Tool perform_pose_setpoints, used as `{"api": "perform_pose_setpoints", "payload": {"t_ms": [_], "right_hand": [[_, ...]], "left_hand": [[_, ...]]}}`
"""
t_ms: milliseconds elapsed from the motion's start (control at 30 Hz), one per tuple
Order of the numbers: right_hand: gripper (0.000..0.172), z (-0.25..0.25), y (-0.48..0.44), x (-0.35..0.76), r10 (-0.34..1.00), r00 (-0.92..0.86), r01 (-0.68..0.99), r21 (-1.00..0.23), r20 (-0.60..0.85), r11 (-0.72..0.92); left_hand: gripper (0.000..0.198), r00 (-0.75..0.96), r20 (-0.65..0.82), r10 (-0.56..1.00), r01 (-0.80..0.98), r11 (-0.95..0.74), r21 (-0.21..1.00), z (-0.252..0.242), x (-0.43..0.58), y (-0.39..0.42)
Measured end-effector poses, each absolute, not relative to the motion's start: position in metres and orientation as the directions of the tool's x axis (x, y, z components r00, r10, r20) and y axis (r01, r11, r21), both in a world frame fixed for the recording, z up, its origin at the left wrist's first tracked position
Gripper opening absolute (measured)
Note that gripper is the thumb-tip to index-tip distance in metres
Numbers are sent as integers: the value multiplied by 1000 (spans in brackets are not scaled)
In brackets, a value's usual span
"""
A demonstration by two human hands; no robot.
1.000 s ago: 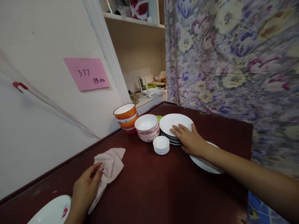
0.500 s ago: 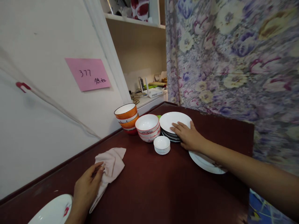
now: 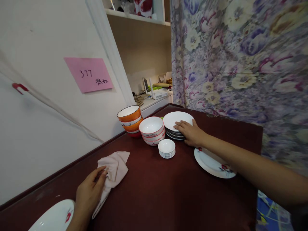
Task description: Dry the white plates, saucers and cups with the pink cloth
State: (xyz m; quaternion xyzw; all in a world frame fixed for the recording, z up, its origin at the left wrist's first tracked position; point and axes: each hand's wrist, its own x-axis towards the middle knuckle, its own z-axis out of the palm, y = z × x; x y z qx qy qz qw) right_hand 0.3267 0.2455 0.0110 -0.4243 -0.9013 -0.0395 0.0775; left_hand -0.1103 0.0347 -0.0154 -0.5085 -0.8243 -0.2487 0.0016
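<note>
My left hand [image 3: 90, 189] is at the lower left, its thumb and fingers closed on a pale pink cloth [image 3: 115, 170] that lies crumpled on the dark red table [image 3: 154, 199]. At the back, my right hand [image 3: 190, 132] rests with spread fingers on the front right rim of a white plate [image 3: 175, 119], the top one of a stack. Beneath my right forearm lies a white plate with red flowers [image 3: 211, 165], partly covered by the arm. Another flowered white plate [image 3: 54, 218] sits beside my left wrist, cut off by the frame edge.
Stacked orange and white bowls [image 3: 130, 118] stand by the wall, beside red-rimmed white bowls [image 3: 152, 128]. Small white dishes [image 3: 166, 148] are piled in front. Behind are a shelf with a white router [image 3: 158, 94] and a floral curtain [image 3: 235, 64].
My right hand has shifted slightly back and left with the top plate, which now sits more squarely on the stack. My left hand and the cloth have stayed put.
</note>
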Motion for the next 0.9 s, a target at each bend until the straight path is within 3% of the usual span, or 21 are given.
{"api": "perform_pose_setpoints", "payload": {"t_ms": [233, 400, 667, 900], "right_hand": [[85, 22, 235, 340, 721, -650, 746, 19, 238, 666], [61, 24, 200, 376, 776, -545, 812, -33, 317, 583], [54, -14, 120, 419, 867, -472, 855, -154, 160, 494], [53, -26, 109, 393, 843, -516, 817, -208, 150, 538]], "left_hand": [[44, -471, 265, 842, 846, 346, 404, -14, -112, 34], [44, -481, 250, 841, 836, 354, 418, -14, -112, 34], [43, -474, 284, 833, 846, 342, 409, -12, -110, 36], [43, -472, 277, 837, 844, 338, 416, -12, -109, 34]]}}
